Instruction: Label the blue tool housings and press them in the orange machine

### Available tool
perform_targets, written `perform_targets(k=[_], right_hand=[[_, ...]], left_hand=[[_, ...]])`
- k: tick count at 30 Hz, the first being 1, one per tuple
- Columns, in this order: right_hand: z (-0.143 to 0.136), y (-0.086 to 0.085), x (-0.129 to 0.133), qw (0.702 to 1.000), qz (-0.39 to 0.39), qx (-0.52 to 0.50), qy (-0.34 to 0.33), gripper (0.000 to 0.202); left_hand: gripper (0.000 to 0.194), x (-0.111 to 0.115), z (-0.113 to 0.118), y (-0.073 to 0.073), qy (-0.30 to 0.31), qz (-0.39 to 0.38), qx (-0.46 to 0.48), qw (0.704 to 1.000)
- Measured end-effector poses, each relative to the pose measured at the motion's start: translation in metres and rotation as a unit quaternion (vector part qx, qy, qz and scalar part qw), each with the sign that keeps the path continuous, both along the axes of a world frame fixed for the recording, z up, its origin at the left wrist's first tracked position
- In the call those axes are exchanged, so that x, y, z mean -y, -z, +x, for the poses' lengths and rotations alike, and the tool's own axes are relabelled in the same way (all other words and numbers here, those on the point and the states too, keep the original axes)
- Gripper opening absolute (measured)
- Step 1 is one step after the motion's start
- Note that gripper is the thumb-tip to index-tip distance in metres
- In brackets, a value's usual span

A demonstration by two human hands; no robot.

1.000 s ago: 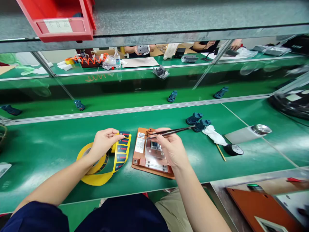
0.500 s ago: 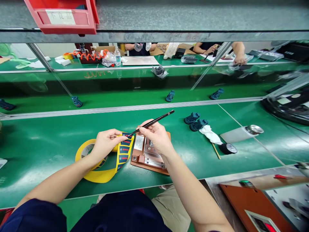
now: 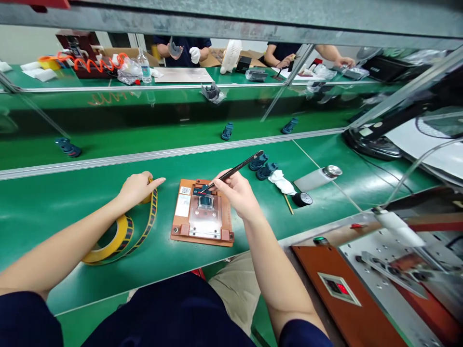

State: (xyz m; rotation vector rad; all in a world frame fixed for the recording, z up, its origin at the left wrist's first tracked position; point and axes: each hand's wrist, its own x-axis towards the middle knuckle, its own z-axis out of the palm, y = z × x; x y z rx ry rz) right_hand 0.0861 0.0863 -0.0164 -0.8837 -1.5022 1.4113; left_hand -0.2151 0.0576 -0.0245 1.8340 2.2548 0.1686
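Black tweezers are gripped in my right hand, their tips down at a dark label over the upper part of a brown fixture. The fixture carries a clear plate and a white sticker with a printed code. To its left, my left hand pinches the end of a yellow label strip, thumb pointing right. That strip curls down to a yellow roll lying on the green bench below my left forearm.
Two dark blue parts, a white cloth, a bottle and a black round item lie right of the fixture. Machinery stands at lower right. People's hands work across the bench.
My left hand has moved left with the strip, away from the tweezers. My right hand and tweezers have come over the fixture, with a label at the tips. The view has shifted right.
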Motion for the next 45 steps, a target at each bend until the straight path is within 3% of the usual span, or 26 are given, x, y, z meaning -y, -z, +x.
perform_targets(k=[3, 6, 8, 10, 12, 14, 17, 21, 45], right_hand=[[0.013, 0.011, -0.005, 0.999, -0.009, 0.022, -0.023, 0.035], [0.019, 0.022, -0.007, 0.999, -0.021, 0.019, -0.041, 0.032], [0.020, 0.027, -0.007, 0.998, -0.030, 0.010, -0.048, 0.030], [0.021, 0.031, -0.007, 0.998, -0.034, 0.000, -0.050, 0.030], [0.020, 0.032, -0.007, 0.998, -0.032, -0.001, -0.048, 0.032], [0.020, 0.031, -0.008, 0.998, -0.035, 0.001, -0.049, 0.034], [0.018, 0.031, -0.009, 0.998, -0.042, -0.001, -0.052, 0.035], [0.018, 0.031, -0.009, 0.998, -0.037, -0.002, -0.047, 0.035], [0.019, 0.038, -0.007, 0.998, -0.037, -0.010, -0.043, 0.037]], left_hand=[[0.075, -0.006, 0.000, 0.000, 0.014, -0.048, -0.014, 0.999], [0.083, 0.009, 0.005, -0.018, 0.014, -0.059, -0.047, 0.997], [0.073, 0.030, 0.015, -0.030, 0.013, -0.003, -0.061, 0.998], [0.052, 0.056, 0.032, -0.035, 0.062, 0.095, -0.026, 0.993], [0.034, 0.080, 0.055, -0.028, 0.175, 0.176, 0.038, 0.968], [0.027, 0.098, 0.078, -0.011, 0.290, 0.204, 0.084, 0.931], [0.038, 0.110, 0.105, 0.017, 0.369, 0.196, 0.089, 0.904], [0.044, 0.109, 0.116, 0.033, 0.360, 0.207, 0.078, 0.906], [0.041, 0.109, 0.116, 0.032, 0.353, 0.212, 0.062, 0.909]])
